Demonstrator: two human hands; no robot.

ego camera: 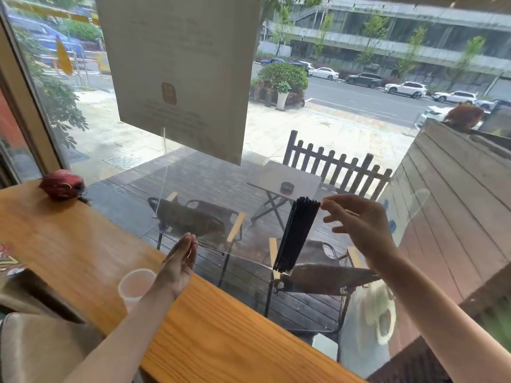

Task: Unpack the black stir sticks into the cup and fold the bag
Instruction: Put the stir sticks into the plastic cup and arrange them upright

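Note:
A bundle of black stir sticks [297, 234] hangs tilted in the air above the counter's far edge, inside a clear plastic bag [237, 251]. My right hand [359, 222] pinches the bag by the sticks' top end with thumb and forefinger. My left hand [179, 261] pinches the bag's other end, at the left and lower. The bag is stretched between both hands. A translucent plastic cup [135, 286] stands upright on the wooden counter [221, 341], just left of my left wrist.
A red helmet-like object [62, 183] sits at the counter's far left corner. A window pane rises right behind the counter, with a paper notice [177, 64] stuck on it. A printed sheet [8, 262] lies at the left edge.

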